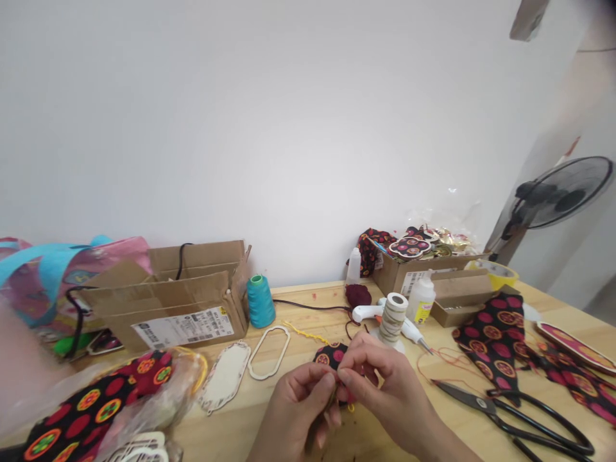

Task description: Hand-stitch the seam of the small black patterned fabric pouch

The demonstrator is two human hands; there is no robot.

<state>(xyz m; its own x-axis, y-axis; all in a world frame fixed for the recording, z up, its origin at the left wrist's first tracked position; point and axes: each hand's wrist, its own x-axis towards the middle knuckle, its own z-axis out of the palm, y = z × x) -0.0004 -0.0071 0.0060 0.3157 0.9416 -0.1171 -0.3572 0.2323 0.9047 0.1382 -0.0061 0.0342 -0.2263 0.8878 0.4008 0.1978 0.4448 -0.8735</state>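
Note:
My left hand point(308, 401) and my right hand point(380, 382) meet fingertip to fingertip above the front of the wooden table. Both are closed in a pinch at a small black piece of fabric with red and orange round motifs point(330, 353). Most of that piece is hidden behind my fingers, and I cannot make out the fine detail between the fingertips. A bit of yellow cord shows below it. To the left lie an oval frame ring point(285, 350) and a pale oval panel point(225, 377).
Black-handled scissors point(491, 405) lie at right beside patterned fabric point(495, 337). Behind my hands stand a ribbon roll point(393, 319), a white glue gun point(368, 312) and a glue bottle point(422, 300). A teal thread cone point(260, 301) and cardboard box point(187, 314) stand left.

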